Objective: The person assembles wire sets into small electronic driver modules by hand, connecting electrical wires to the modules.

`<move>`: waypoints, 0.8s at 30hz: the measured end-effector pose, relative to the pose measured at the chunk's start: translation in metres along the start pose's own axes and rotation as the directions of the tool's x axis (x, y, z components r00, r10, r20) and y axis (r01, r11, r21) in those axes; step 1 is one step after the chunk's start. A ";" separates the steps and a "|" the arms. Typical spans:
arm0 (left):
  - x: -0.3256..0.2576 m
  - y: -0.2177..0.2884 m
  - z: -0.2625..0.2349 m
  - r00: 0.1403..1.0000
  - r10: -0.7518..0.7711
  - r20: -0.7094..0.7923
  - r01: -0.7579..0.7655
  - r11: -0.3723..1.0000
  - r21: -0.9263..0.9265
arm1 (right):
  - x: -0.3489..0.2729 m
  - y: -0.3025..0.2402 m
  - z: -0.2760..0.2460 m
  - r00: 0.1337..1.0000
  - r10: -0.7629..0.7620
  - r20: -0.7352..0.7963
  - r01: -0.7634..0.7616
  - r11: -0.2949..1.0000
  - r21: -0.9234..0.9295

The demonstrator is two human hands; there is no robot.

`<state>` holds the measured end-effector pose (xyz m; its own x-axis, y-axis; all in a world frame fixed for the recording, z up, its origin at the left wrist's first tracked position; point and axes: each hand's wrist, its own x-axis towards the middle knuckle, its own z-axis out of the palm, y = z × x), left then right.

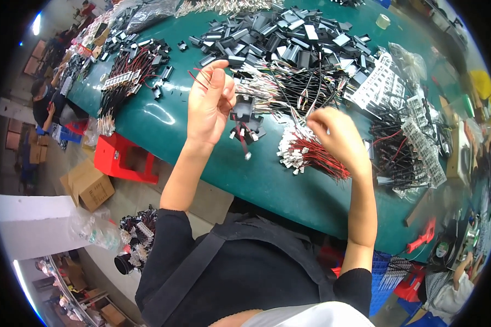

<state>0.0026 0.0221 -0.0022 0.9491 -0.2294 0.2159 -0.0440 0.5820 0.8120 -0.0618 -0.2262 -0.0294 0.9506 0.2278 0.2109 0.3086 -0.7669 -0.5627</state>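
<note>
Thin red wires were held in the left hand, which was raised over the table, its thumb and forefinger brought together and its other fingers curled in. The wires' visible lengths were pointed up and to the left, their long axis slanted away from the body; whatever lay inside the palm was hidden. The right hand was half closed, fingers bent toward the thumb, above a red wire bundle; whether anything was gripped there could not be told. That bundle was laid slantwise, its white connectors directed to the upper left and its thin ends to the lower right.

Between the hands, black housings with short leads were set, one lead being pointed toward the near edge. Beyond them, a black cable bundle was stretched crosswise, backed by a heap of black plastic parts.

The near table edge was seen running slantwise from upper left to lower right. Open green surface was left between that edge and the red bundle, and also left of the raised hand; on the right, room was narrowed by white connector strips.
</note>
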 end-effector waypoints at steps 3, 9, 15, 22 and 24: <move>-0.001 -0.001 -0.015 0.994 -0.104 -0.039 0.107 0.991 0.083 | -0.004 0.008 0.021 0.982 0.089 0.164 -0.086 0.996 -0.029; -0.013 0.007 -0.020 0.998 0.040 0.041 -0.055 0.855 0.515 | 0.005 -0.003 0.023 0.990 0.082 -0.115 -0.065 0.987 0.146; -0.026 -0.004 0.020 0.976 -0.106 0.191 -0.015 0.840 0.543 | 0.014 -0.049 0.036 0.961 -0.168 -0.219 0.242 0.893 0.378; -0.027 -0.018 0.029 0.986 -0.087 0.144 0.028 0.929 0.369 | 0.002 -0.051 0.026 0.992 -0.121 -0.036 0.124 0.879 0.460; -0.022 -0.017 0.024 0.988 -0.028 0.151 -0.031 0.925 0.378 | -0.002 -0.053 0.027 0.991 -0.130 0.027 0.105 0.891 0.442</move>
<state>-0.0250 -0.0016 -0.0072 0.8921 -0.3606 0.2721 -0.1884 0.2506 0.9496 -0.0790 -0.1692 -0.0214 0.9030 0.3416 0.2606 0.3894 -0.3943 -0.8324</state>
